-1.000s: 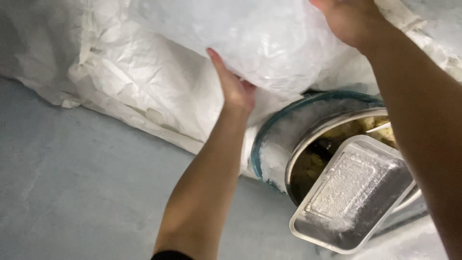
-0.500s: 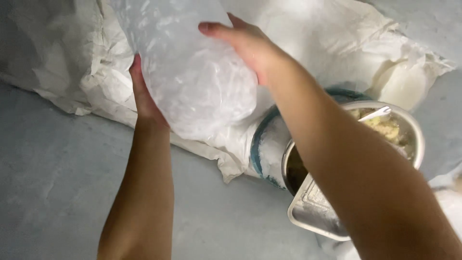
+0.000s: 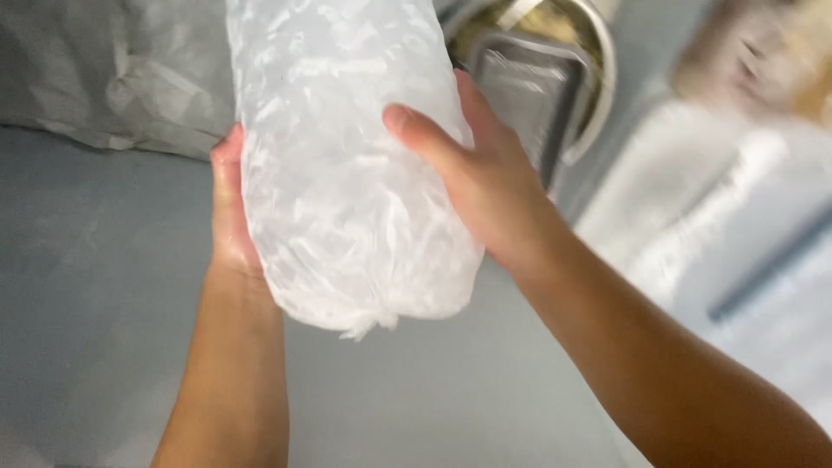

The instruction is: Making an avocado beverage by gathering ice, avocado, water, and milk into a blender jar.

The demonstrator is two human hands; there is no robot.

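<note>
Gripping from both sides, a clear plastic bag of ice (image 3: 347, 165) is held up in mid-air, close under the camera. The left hand (image 3: 230, 212) is pressed flat against the bag's left flank, mostly hidden behind it, thumb edge showing. The right hand (image 3: 481, 178) is wrapped on the right flank, thumb laid across the front, fingers behind. Both hands are closed on the bag; neither is free.

Compared with half a second earlier, the bag has been brought nearer and turned more upright, its knotted end (image 3: 368, 322) now pointing down toward the grey floor (image 3: 104, 286). A second earlier it was only being reached for among the white sacks; now it is lifted clear of them. The crumpled sack (image 3: 113, 78) is left at upper left, apart from the bag. The metal bowl (image 3: 598, 78) with the rectangular metal tray (image 3: 529, 95) in it has shifted to the top of the view, right behind the bag, partly covered by it. Things at far right are blurred and cannot be told.

Judged from this, the pick-up is done and the bag is fully carried by both hands.
</note>
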